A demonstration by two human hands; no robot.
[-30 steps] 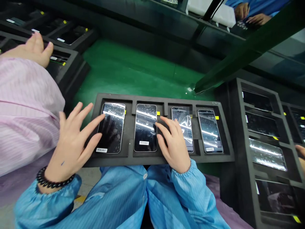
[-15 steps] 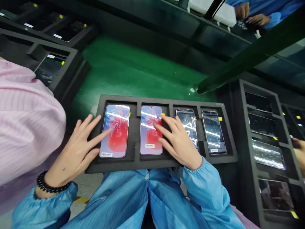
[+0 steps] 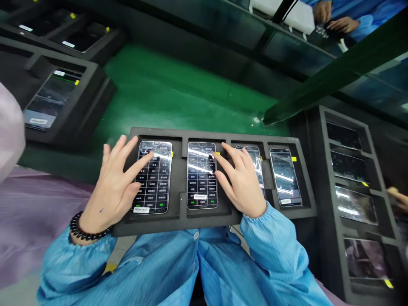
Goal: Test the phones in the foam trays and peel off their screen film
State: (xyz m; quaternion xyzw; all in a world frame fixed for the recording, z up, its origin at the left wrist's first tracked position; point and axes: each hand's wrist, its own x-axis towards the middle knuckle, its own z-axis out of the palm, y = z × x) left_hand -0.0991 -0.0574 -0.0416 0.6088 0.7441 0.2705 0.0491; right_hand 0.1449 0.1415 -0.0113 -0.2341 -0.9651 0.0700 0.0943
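Note:
A black foam tray [image 3: 178, 219] lies across my lap with several smartphones in its compartments. My left hand [image 3: 115, 185] is open, its index fingertip at the upper screen of the leftmost phone [image 3: 155, 174]. My right hand [image 3: 241, 180] is also open, its index fingertip at the upper right of the second phone [image 3: 200, 176]. Both of these screens show a dark grid of menu buttons with green marks at the bottom. Partly behind my right hand is the third phone [image 3: 256, 158]. The rightmost phone [image 3: 286, 177] shows lines of text.
On the right stands a stack of foam trays [image 3: 338, 250] holding phones. More trays [image 3: 92, 70] with phones are at the upper left, beside a person's pink sleeve [image 3: 8, 123]. A green post [image 3: 306, 91] slants ahead; beyond it are a co-worker's hands [image 3: 344, 24].
Both left-hand phones have switched from a red and purple picture to dark button grids. My left hand has moved right and up; the right index finger is slightly higher. The pink sleeve has moved left.

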